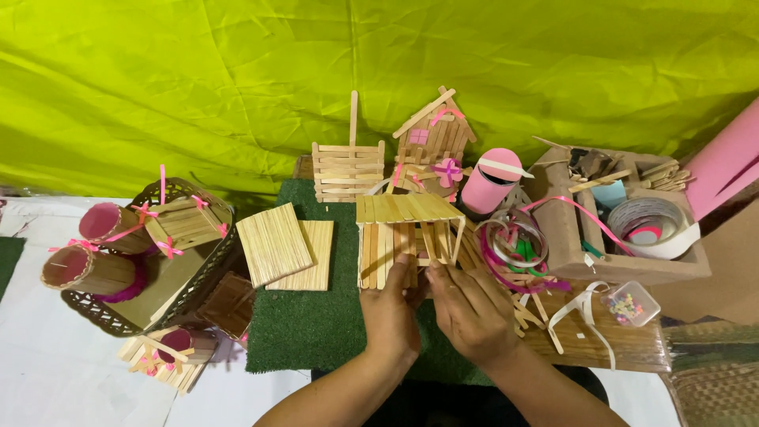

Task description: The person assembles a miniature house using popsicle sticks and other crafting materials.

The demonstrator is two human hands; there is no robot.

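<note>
Stick panels (285, 245) left of stick hut (407, 237)

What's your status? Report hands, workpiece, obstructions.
Left hand and right hand both gripping stick house frame on green mat. Stick panels lie left, ribbon coils right; neither touches the hands.

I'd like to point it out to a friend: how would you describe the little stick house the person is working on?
Find the dark green mat in the middle of the table. At its upper right stands the unfinished stick house, with the left hand and right hand at its base. Unlike the finished house behind, it is bare wood, open-fronted, without pink trim.
</note>
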